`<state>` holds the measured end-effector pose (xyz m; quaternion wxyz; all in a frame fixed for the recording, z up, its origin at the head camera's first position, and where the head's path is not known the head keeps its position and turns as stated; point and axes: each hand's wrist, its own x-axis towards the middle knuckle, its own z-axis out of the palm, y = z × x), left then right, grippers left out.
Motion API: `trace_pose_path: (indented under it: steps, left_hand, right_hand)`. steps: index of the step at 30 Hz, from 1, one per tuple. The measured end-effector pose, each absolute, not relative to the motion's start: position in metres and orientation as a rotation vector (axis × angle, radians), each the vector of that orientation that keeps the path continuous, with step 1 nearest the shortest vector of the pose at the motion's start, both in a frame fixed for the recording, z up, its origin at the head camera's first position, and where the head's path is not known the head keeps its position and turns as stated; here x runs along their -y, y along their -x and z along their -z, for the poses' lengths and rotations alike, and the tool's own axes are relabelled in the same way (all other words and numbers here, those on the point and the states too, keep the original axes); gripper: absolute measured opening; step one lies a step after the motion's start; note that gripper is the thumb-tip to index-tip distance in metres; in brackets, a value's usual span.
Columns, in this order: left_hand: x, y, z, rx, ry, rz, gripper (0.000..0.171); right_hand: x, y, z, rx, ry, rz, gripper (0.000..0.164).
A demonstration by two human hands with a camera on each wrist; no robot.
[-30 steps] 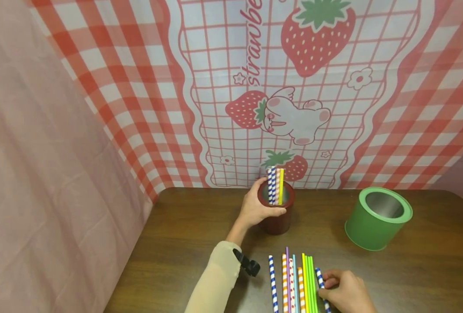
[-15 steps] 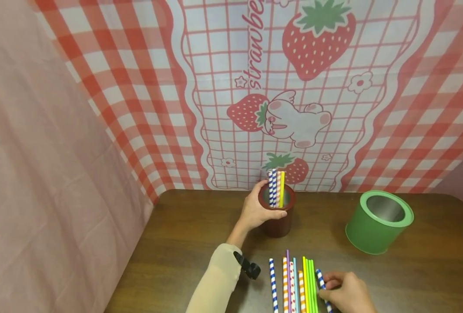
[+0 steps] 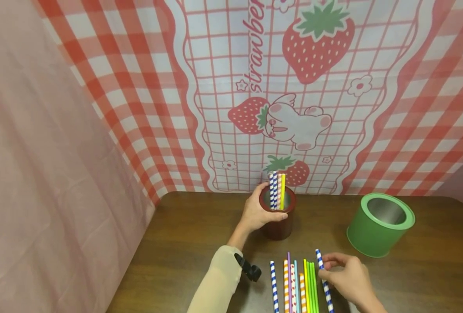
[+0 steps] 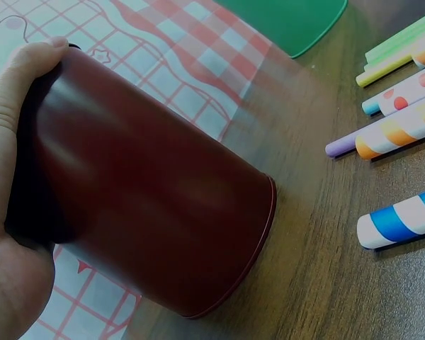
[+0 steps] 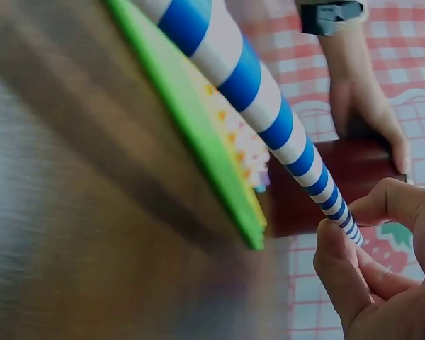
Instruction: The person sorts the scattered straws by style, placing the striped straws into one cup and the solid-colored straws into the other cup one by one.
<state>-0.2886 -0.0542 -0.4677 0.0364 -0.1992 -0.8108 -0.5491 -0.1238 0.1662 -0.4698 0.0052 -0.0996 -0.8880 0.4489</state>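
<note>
My left hand (image 3: 256, 211) grips the upper part of a dark red can (image 3: 278, 228), thumb along its near side. Several paper straws (image 3: 277, 191) stand in this can: blue-striped, pink-striped and yellow. In the right wrist view, my right hand (image 5: 382, 262) pinches a blue-and-white striped straw (image 5: 283, 134) near one end between thumb and fingers. That straw slants over the right side of a row of loose straws (image 3: 302, 289), which includes orange-striped, purple, red-dotted, light blue, yellow and green ones. One more blue-striped straw (image 3: 274, 287) lies at the row's left.
A green can (image 3: 378, 226) stands at the back right of the brown wooden table (image 3: 192, 234). Behind the table hangs a red-and-white checked cloth (image 3: 145, 95) with strawberry prints. A pink curtain (image 3: 51, 174) covers the left side.
My right hand has raised the blue-striped straw at the right end of the row and moved it slightly away from me. The left hand keeps its grip on the dark red can.
</note>
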Motion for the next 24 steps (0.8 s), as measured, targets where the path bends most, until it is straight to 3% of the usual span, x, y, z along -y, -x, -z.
trace_pose_path:
  steps: [24]
  left_hand:
    - [0.054, 0.287, 0.468, 2.448, 0.620, 1.720, 0.096]
  right_hand:
    - [-0.149, 0.183, 0.376, 2.333, 0.095, -1.437, 0.027]
